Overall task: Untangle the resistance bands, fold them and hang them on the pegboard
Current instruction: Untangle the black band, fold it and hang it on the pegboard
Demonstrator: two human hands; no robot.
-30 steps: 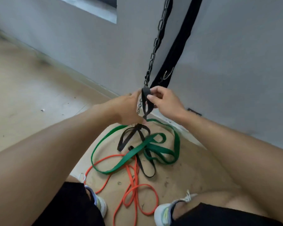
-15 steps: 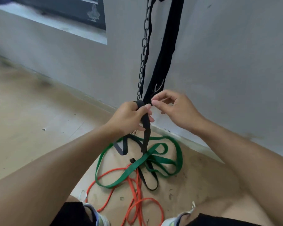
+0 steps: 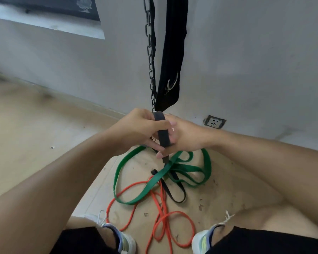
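Note:
A black resistance band (image 3: 162, 132) is looped over the fingers of my left hand (image 3: 138, 131), which grips its upper part. My right hand (image 3: 186, 137) closes on the same band just to the right, pinching its lower part. The band's tail drops to the floor and runs under a green band (image 3: 136, 197). An orange band (image 3: 173, 220) lies tangled beneath both, between my feet. All three are crossed over one another on the floor.
A black chain (image 3: 150, 57) and a wide black strap (image 3: 173, 57) with a metal hook hang down the grey wall just beyond my hands. A wall socket (image 3: 214, 122) sits low on the wall at right. My two shoes (image 3: 126, 242) frame the bands.
My right hand has come down from pinching the top of the black band and now grips it lower, against my left hand. More band is gathered over my left fingers.

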